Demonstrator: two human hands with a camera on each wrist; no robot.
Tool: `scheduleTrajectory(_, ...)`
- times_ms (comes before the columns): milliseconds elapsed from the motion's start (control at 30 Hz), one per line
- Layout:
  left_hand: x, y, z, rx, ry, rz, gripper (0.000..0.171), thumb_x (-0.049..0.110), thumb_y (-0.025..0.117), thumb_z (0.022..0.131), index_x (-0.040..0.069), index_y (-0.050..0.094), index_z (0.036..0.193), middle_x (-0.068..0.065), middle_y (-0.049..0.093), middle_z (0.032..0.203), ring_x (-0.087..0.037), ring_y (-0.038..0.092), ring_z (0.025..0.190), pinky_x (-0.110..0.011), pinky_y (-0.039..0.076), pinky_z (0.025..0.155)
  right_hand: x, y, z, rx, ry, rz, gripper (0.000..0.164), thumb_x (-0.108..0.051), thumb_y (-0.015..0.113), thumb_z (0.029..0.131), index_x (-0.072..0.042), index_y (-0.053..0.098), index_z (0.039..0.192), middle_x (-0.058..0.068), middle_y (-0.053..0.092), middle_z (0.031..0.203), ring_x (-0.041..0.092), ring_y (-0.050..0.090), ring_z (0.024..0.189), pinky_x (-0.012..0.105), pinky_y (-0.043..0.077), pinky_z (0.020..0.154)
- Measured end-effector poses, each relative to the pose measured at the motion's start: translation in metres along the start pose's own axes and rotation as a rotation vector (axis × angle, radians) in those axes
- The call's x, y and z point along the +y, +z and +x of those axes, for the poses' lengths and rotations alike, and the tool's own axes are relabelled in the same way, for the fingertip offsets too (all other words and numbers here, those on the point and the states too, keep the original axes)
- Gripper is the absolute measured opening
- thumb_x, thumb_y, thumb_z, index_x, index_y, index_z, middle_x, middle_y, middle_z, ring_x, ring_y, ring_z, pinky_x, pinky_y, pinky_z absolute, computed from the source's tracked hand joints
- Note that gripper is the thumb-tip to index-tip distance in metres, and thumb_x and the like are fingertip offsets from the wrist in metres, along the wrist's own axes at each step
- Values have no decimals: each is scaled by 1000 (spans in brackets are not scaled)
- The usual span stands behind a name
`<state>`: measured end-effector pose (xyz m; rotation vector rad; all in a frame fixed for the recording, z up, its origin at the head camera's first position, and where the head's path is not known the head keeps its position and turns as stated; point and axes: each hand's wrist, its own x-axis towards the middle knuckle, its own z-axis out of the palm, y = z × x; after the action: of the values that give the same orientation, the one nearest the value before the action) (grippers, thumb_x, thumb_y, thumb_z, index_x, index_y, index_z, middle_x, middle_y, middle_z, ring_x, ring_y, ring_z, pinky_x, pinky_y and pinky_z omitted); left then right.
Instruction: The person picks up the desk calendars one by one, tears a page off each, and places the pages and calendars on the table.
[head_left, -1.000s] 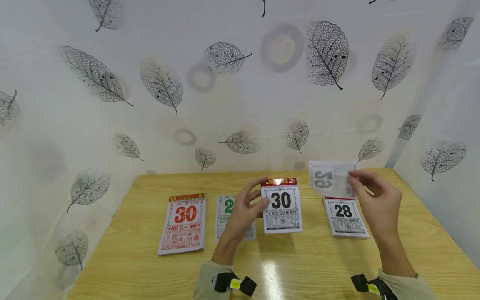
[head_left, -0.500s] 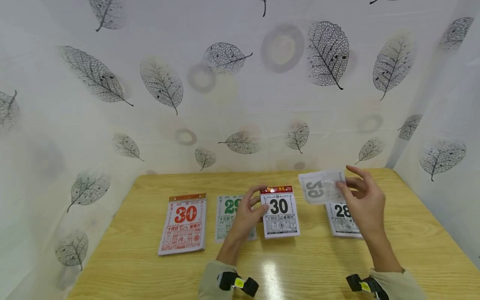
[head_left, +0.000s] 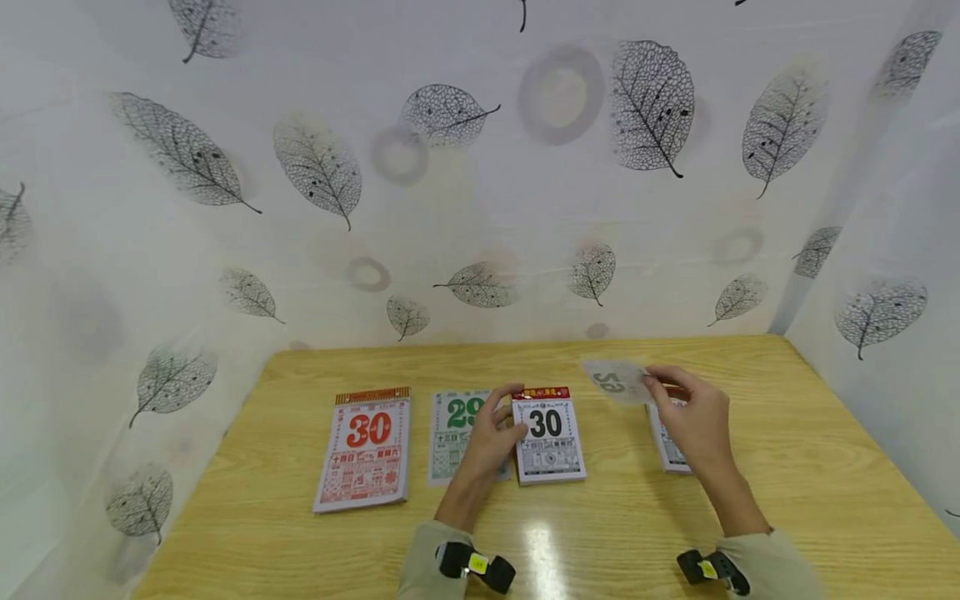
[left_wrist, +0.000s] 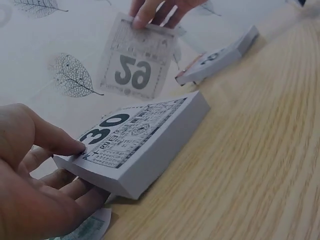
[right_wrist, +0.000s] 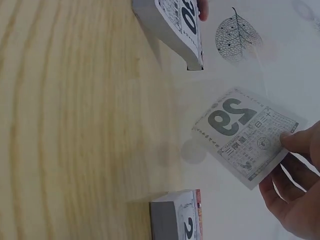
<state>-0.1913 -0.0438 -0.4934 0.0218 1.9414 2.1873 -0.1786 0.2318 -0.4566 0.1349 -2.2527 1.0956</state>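
1 translucent sheet (head_left: 611, 381), edge pinched in right hand (head_left: 693, 414): likely light, limp, tearable; best held by margin.
1 calendar pad (head_left: 549, 446), side gripped by left hand (head_left: 489, 437): likely heavier, firmer.

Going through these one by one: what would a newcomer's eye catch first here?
Probably the leaf prints, dark against the pale backdrop filling the upper head view. On the table, the red-numbered calendar pad at the left stands out by colour. Then the thin sheet with a mirrored 29, pinched in the right hand, right of centre.
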Motion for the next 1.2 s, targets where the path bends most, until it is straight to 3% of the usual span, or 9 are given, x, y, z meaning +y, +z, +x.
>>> scheduleTrajectory(67,-3,0,1,14,-12,20,67,-13,61,86,14,53,147,-17,68,124,-28,69,98,-36,58,83,2,5,-3,-28,-40,-32,14,4,74,90,-1,78,103,12,77,98,11,72,83,8,52,74)
scheduleTrajectory(167,-5,1,1,24,-10,61,66,-12,62,86,15,54,146,-16,68,124,-26,69,99,-36,57,86,3,12,-6,-99,-116,-103,14,4,76,88,-1,78,102,12,76,104,29,73,89,28,60,75)
scheduleTrajectory(267,-6,1,1,23,15,88,65,-12,62,87,13,53,146,-17,68,125,-27,69,99,-37,58,85,1,16,-10,-218,-151,-171,11,2,77,87,0,78,98,14,74,110,38,71,96,51,60,75)
scheduleTrajectory(333,-6,1,0,18,34,98,64,-12,62,87,11,53,146,-19,68,124,-29,69,99,-38,59,83,-1,18,-11,-309,-137,-196,8,2,78,87,-1,78,94,17,73,113,41,70,100,56,59,79)
scheduleTrajectory(533,-8,3,0,4,76,184,63,-12,63,88,10,53,146,-18,68,117,-27,70,96,-36,61,80,-5,19,-15,-506,-74,-243,6,-3,78,87,-2,78,93,19,73,111,42,69,101,56,58,86)
scheduleTrajectory(667,-9,7,0,49,106,380,62,-6,69,88,16,55,144,-12,69,111,-22,69,91,-35,60,76,-5,19,-18,-582,-79,-262,6,-6,79,86,-1,78,90,19,73,110,43,68,103,59,55,91)
scheduleTrajectory(867,-10,15,-3,99,173,701,58,2,71,89,21,58,142,-11,65,122,-27,63,106,-48,56,93,-7,18,-21,-665,-38,-277,7,-11,80,86,-4,79,87,21,71,114,45,66,106,61,52,96)
scheduleTrajectory(967,-12,20,-4,126,185,813,56,4,72,90,22,59,142,-11,62,119,-25,60,103,-45,57,89,-8,18,-23,-683,-30,-289,5,-11,80,86,-6,79,86,21,70,114,44,66,106,60,52,95)
scheduleTrajectory(1200,-11,25,-10,169,233,877,56,4,76,88,16,61,141,-20,47,141,-37,51,128,-51,50,105,-13,22,-26,-708,-24,-311,3,-11,82,85,-8,80,85,23,69,117,45,65,108,59,53,94)
